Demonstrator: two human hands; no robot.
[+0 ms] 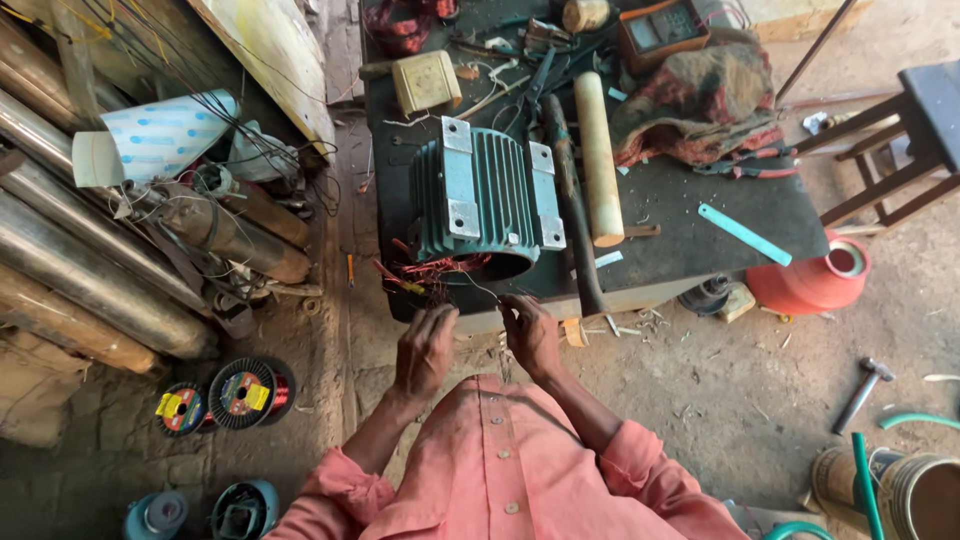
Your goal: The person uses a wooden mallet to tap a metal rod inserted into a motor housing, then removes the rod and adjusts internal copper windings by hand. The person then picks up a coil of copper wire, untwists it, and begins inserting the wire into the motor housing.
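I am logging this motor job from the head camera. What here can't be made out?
- Whether the left hand or right hand pinches a wire: strands too thin.
- The motor bore: faces away.
- Meter screen: too small.
- Bucket: cut off by the frame corner.

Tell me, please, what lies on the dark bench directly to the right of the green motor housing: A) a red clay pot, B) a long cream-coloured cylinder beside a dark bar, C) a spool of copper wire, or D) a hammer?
B: the cream-coloured cylinder lies lengthwise on the bench, with the dark bar between it and the green motor housing.
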